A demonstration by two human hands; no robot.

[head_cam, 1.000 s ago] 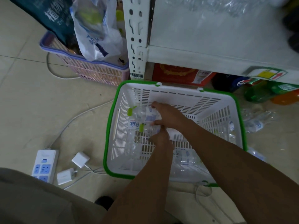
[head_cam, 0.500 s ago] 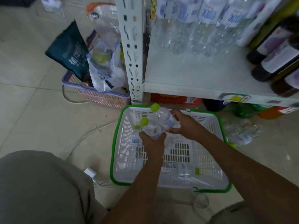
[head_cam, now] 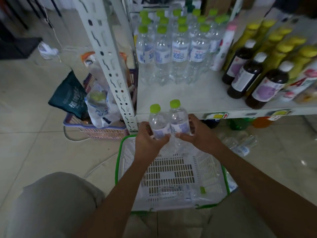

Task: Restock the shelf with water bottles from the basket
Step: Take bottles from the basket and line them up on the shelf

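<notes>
Two water bottles (head_cam: 158,121) hide their bases behind left hand (head_cam: 147,140) and right hand (head_cam: 201,134).

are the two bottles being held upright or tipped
Upright: the left bottle and right bottle both have green caps on top.

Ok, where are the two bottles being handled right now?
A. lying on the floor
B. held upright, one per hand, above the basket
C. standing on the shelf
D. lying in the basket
B: the left hand grips one green-capped bottle and the right hand grips the other bottle, both upright above the basket, just short of the shelf edge.
</notes>
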